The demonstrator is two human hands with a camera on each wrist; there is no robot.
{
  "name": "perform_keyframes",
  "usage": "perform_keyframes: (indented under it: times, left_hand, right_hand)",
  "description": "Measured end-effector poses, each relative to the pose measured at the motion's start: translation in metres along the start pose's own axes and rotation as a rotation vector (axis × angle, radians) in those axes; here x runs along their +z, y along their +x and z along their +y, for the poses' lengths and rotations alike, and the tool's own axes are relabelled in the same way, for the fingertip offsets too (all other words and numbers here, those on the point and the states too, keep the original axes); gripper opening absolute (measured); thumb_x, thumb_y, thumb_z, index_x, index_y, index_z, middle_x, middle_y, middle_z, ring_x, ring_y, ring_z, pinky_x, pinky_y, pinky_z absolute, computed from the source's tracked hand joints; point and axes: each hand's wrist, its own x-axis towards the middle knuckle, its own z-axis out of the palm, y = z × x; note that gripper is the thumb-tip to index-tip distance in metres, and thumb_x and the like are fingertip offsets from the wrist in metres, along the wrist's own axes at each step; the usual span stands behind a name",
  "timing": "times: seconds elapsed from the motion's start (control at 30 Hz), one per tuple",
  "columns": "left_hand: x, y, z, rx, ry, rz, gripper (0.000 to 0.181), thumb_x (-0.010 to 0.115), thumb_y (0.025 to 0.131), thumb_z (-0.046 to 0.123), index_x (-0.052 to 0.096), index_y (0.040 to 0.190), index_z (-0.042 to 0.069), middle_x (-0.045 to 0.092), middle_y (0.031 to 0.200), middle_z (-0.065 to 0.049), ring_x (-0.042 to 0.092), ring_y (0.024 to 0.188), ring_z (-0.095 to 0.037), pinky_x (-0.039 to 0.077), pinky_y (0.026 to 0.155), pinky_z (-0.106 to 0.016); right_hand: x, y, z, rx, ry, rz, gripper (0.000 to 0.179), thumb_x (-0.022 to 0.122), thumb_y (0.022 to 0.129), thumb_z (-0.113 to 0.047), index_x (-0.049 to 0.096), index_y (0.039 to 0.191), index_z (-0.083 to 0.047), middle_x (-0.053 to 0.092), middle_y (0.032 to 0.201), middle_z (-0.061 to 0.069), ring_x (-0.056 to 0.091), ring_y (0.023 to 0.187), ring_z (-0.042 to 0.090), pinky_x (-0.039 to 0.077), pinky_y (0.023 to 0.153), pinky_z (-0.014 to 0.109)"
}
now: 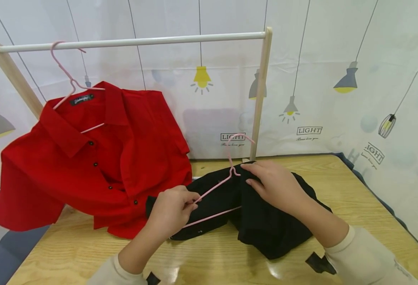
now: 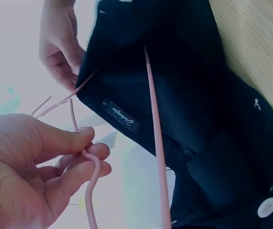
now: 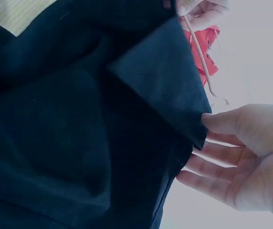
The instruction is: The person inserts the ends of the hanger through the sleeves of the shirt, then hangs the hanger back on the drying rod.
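With thumb and fingers, my left hand (image 1: 171, 208) pinches one sloping arm of a pink hanger (image 1: 214, 187). The hanger's other end runs inside a black shirt (image 1: 276, 231), which lies bunched on the table; its hook points up and to the right. At the shirt's neck, my right hand (image 1: 278, 186) pinches the collar, thumb on the outer face and fingers behind, as the right wrist view shows on the collar flap (image 3: 160, 81). A neck label (image 2: 122, 118) and a white button (image 2: 267, 207) show in the left wrist view.
A red shirt (image 1: 152, 134) hangs on another pink hanger (image 1: 64, 71) at the left of a rack with a white rail (image 1: 177, 40) and wooden posts (image 1: 261, 87). Its hem reaches the wooden table (image 1: 209, 263). A lamp-patterned sheet (image 1: 301, 51) stands behind.
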Motion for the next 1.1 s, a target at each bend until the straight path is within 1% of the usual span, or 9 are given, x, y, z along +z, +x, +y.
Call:
perform_keyframes:
  times: [0.1, 0.3, 0.5, 0.57, 0.67, 0.8, 0.93, 1.0, 1.1]
  left_hand:
    - [-0.001, 0.001, 0.002, 0.009, 0.021, 0.009, 0.017, 0.083, 0.072, 0.001, 0.078, 0.085, 0.011, 0.062, 0.070, 0.004, 0.059, 0.064, -0.012, 0.050, 0.059, -0.027]
    - [-0.002, 0.004, 0.005, 0.001, 0.042, -0.007, 0.016, 0.082, 0.073, 0.001, 0.078, 0.085, 0.012, 0.063, 0.071, 0.003, 0.060, 0.065, -0.013, 0.051, 0.060, -0.027]
    - [-0.001, 0.006, 0.008, 0.015, 0.060, -0.004, 0.016, 0.081, 0.073, -0.001, 0.078, 0.084, 0.011, 0.064, 0.071, 0.001, 0.061, 0.067, -0.015, 0.052, 0.062, -0.030]
    - [-0.002, 0.006, 0.009, 0.017, 0.055, -0.011, 0.017, 0.081, 0.073, -0.002, 0.078, 0.084, 0.011, 0.063, 0.071, 0.001, 0.061, 0.067, -0.014, 0.052, 0.061, -0.029]
    - [-0.002, 0.007, 0.010, 0.010, 0.041, -0.048, 0.016, 0.081, 0.074, 0.000, 0.078, 0.085, 0.011, 0.062, 0.070, 0.002, 0.059, 0.065, -0.013, 0.050, 0.060, -0.026]
    - [-0.002, 0.009, 0.007, -0.020, -0.006, -0.137, 0.015, 0.082, 0.076, 0.006, 0.078, 0.087, 0.013, 0.059, 0.069, 0.007, 0.054, 0.063, -0.009, 0.048, 0.059, -0.023]
    - [-0.007, 0.011, -0.002, -0.084, -0.114, -0.230, 0.012, 0.082, 0.079, 0.017, 0.076, 0.090, 0.015, 0.059, 0.068, 0.011, 0.053, 0.061, -0.004, 0.047, 0.058, -0.023]
    - [-0.010, 0.012, -0.008, -0.118, -0.161, -0.246, 0.011, 0.080, 0.082, 0.020, 0.075, 0.090, 0.015, 0.059, 0.068, 0.012, 0.052, 0.060, -0.004, 0.047, 0.058, -0.024]
    - [-0.015, 0.012, -0.020, -0.150, -0.168, -0.216, 0.007, 0.078, 0.083, 0.018, 0.075, 0.089, 0.014, 0.060, 0.070, 0.010, 0.053, 0.061, -0.005, 0.048, 0.060, -0.026]
  right_hand:
    - [0.002, 0.003, 0.000, 0.010, -0.004, -0.001, 0.034, 0.074, 0.086, -0.008, 0.067, 0.119, -0.003, 0.069, 0.101, 0.011, 0.065, 0.090, 0.028, 0.053, 0.078, 0.045]
    - [0.006, 0.007, 0.000, 0.016, 0.009, -0.001, 0.027, 0.075, 0.083, -0.004, 0.067, 0.109, -0.004, 0.069, 0.101, 0.010, 0.066, 0.092, 0.028, 0.053, 0.079, 0.045]
    - [0.007, 0.009, -0.001, -0.014, 0.019, -0.009, 0.029, 0.075, 0.082, -0.002, 0.068, 0.110, -0.004, 0.070, 0.100, 0.010, 0.066, 0.092, 0.029, 0.053, 0.079, 0.045]
    - [0.008, 0.009, -0.002, -0.020, 0.024, 0.006, 0.027, 0.075, 0.082, -0.001, 0.069, 0.108, -0.005, 0.070, 0.099, 0.009, 0.066, 0.090, 0.029, 0.053, 0.078, 0.045]
    - [0.011, 0.008, -0.002, -0.019, 0.029, 0.037, 0.023, 0.076, 0.081, -0.001, 0.070, 0.102, -0.007, 0.070, 0.095, 0.007, 0.066, 0.087, 0.028, 0.054, 0.074, 0.044]
    - [0.014, 0.006, 0.000, -0.023, 0.031, 0.061, 0.021, 0.076, 0.080, -0.001, 0.070, 0.099, -0.009, 0.070, 0.093, 0.005, 0.066, 0.085, 0.026, 0.054, 0.073, 0.043]
    - [0.015, 0.004, 0.002, -0.030, 0.033, 0.061, 0.021, 0.076, 0.081, -0.001, 0.070, 0.099, -0.010, 0.070, 0.094, 0.004, 0.066, 0.085, 0.026, 0.054, 0.072, 0.043]
    - [0.014, 0.004, 0.002, -0.031, 0.035, 0.056, 0.021, 0.075, 0.082, 0.000, 0.070, 0.100, -0.010, 0.070, 0.094, 0.004, 0.066, 0.086, 0.026, 0.054, 0.072, 0.043]
    - [0.011, 0.003, 0.002, -0.027, 0.040, 0.043, 0.021, 0.074, 0.082, 0.000, 0.070, 0.100, -0.010, 0.070, 0.094, 0.003, 0.066, 0.086, 0.025, 0.054, 0.073, 0.043]
